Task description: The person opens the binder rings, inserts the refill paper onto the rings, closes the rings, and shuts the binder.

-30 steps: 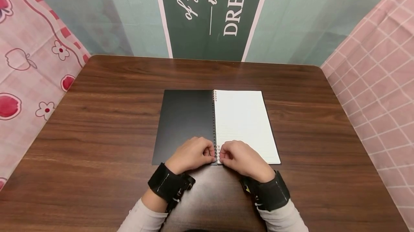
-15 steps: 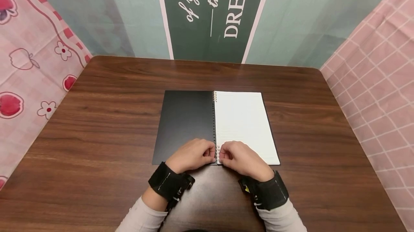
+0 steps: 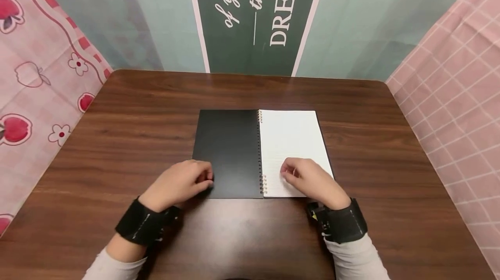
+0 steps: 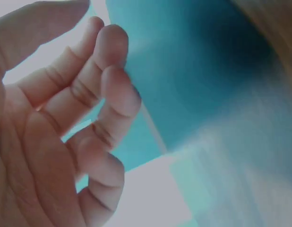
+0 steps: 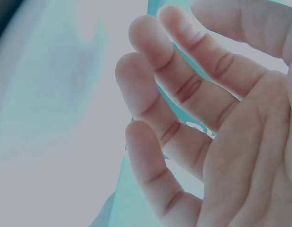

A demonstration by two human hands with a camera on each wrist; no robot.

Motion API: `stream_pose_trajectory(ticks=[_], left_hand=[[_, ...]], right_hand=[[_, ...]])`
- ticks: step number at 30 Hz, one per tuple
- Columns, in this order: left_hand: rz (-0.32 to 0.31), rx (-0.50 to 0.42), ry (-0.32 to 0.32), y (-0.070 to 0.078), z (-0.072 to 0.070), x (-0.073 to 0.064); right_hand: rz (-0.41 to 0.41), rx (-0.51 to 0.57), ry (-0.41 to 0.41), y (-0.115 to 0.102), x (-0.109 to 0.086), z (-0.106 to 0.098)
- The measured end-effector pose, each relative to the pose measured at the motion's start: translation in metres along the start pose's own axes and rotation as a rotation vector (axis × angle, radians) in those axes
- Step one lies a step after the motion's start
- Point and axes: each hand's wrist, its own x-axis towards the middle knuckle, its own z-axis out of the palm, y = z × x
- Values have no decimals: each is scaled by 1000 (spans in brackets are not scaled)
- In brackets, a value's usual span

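Note:
A spiral notebook (image 3: 228,141) lies spread flat on the table, its black cover to the left and a lined white page (image 3: 291,134) to the right. The coil (image 3: 259,141) runs between them. My left hand (image 3: 179,183) is at the lower left edge of the black cover, fingers loosely bent. Over the lower part of the page is my right hand (image 3: 312,179), also with relaxed, slightly curved fingers. Both wrist views show nothing held by the left fingers (image 4: 113,45) or the right fingers (image 5: 136,80). Whether either hand touches the notebook, I cannot tell.
The brown wooden table (image 3: 90,163) extends around the notebook. A green hanging cloth with lettering (image 3: 254,54) stands behind its far edge. Pink printed cloth (image 3: 31,97) borders the left side, pink checked cloth (image 3: 457,110) the right.
Both hands have left the lower end of the coil and moved apart. The left went left to the cover's edge; the right went right and slightly up over the page. The notebook stays put.

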Motion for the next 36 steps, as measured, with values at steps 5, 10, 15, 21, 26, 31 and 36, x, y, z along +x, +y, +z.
stream_pose_trajectory(ticks=[5, 10, 15, 21, 26, 31, 36], left_hand=[[-42, 93, 36, -14, -16, -19], [-36, 156, 72, -19, -26, -25], [1, 218, 65, -21, -25, -24], [36, 285, 46, -17, -16, -19], [54, 325, 2, -11, -8, -19], [76, 401, -51, -12, -7, -25], [105, 435, -82, -15, -6, -26]], right_hand=[[7, -35, 36, 7, 3, -19], [27, -57, 105, 13, 6, -38], [30, -61, 146, 21, 7, -53], [46, -48, 207, 30, 14, -67], [94, -27, 206, 36, 26, -73], [113, 11, 144, 40, 41, -74], [159, 3, 65, 49, 53, -73]])
